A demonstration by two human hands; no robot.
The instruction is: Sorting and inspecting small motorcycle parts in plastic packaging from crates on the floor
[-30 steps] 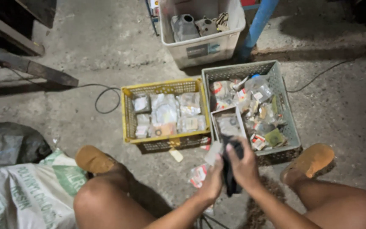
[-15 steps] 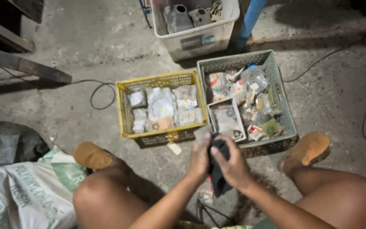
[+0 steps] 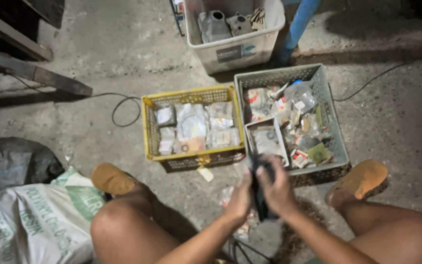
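Note:
Both hands meet low in the middle of the view, above the concrete floor between my knees. My left hand [image 3: 240, 198] and my right hand [image 3: 280, 188] both grip a dark, floppy black object [image 3: 260, 205] that hangs down between them; what it is I cannot tell. Just beyond the hands stands a grey plastic crate [image 3: 335, 142] filled with small packets and a small open box [image 3: 265, 139]. Left of it sits a yellow plastic crate [image 3: 147, 132] holding several clear bagged parts.
A white plastic bin [image 3: 235, 49] with grey metal parts stands at the back, beside a blue pole [image 3: 296, 27]. A printed white sack [image 3: 25, 220] and a dark bag [image 3: 10, 161] lie at the left. Black cables [image 3: 123, 105] cross the floor. My feet in tan shoes [image 3: 360, 181] flank the crates.
The view has shifted slightly, so the crates sit a little lower and further right than half a second ago. My hands stay closed on the black object at the grey crate's front edge.

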